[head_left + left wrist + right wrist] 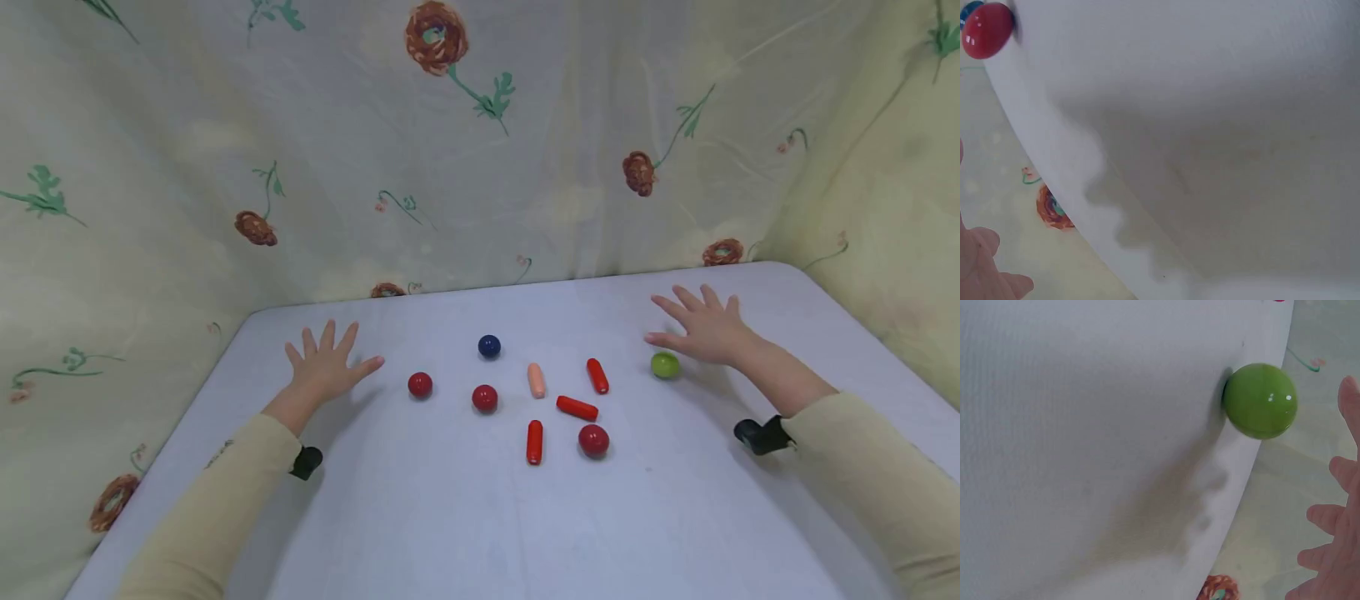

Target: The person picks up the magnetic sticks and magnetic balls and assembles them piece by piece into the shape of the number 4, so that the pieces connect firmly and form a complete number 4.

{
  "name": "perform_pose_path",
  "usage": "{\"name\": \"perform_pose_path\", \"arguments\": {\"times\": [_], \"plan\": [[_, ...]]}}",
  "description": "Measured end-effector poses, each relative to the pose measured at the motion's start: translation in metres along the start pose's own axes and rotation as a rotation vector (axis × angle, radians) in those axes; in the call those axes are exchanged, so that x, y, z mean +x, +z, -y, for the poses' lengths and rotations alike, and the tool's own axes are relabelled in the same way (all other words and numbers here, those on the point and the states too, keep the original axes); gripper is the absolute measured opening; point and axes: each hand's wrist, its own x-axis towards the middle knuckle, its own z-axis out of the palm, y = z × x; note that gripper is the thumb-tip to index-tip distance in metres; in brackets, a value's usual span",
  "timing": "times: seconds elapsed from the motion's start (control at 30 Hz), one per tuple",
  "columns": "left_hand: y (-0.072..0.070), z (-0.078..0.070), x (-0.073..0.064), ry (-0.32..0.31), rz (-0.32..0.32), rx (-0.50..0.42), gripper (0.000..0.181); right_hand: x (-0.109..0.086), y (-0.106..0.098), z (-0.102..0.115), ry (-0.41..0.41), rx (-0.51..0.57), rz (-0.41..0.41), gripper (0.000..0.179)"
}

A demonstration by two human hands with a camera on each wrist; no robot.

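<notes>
My left hand [320,371] hovers with fingers spread over the table's left side, holding nothing. Nearest to it is a glossy red ball [420,384], which also shows in the left wrist view's upper corner. On the right, my other hand [708,329] is spread just above and beyond a green ball [664,365], apart from it in the right wrist view. Between the hands lie a dark blue ball [489,346], two more red balls [484,398] [593,441], a peach-coloured short rod [536,380] and three red short rods [597,376] [577,407] [534,442].
The white-covered table [420,517] has a far edge against a hanging flowered cloth [337,167], which also closes off the left and right sides. Dark wrist-worn devices [306,462] [761,436] sit at both sleeve cuffs.
</notes>
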Motion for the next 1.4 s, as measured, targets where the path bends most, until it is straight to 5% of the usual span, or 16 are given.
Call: {"name": "perform_pose_path", "arguments": {"times": [0.3, 0.5, 0.9, 1.13, 1.4], "plan": [[-0.004, -0.018, -0.016, 0.088, -0.051, 0.004, 0.084, -0.005, -0.004, 0.027, -0.084, -0.006, -0.06, 0.075], [-0.004, -0.05, -0.042, 0.163, -0.127, 0.011, 0.081, -0.016, -0.004, 0.054, -0.198, 0.005, -0.118, 0.069], [0.001, -0.112, -0.087, 0.313, -0.149, -0.063, 0.076, -0.05, 0.014, 0.092, -0.397, 0.052, -0.149, 0.059], [0.013, -0.137, -0.096, 0.365, -0.101, -0.119, 0.072, -0.059, 0.025, 0.099, -0.423, 0.072, -0.092, 0.058], [0.026, -0.159, -0.095, 0.334, 0.04, -0.252, 0.062, -0.063, 0.033, 0.106, -0.406, 0.132, -0.014, 0.052]]}}
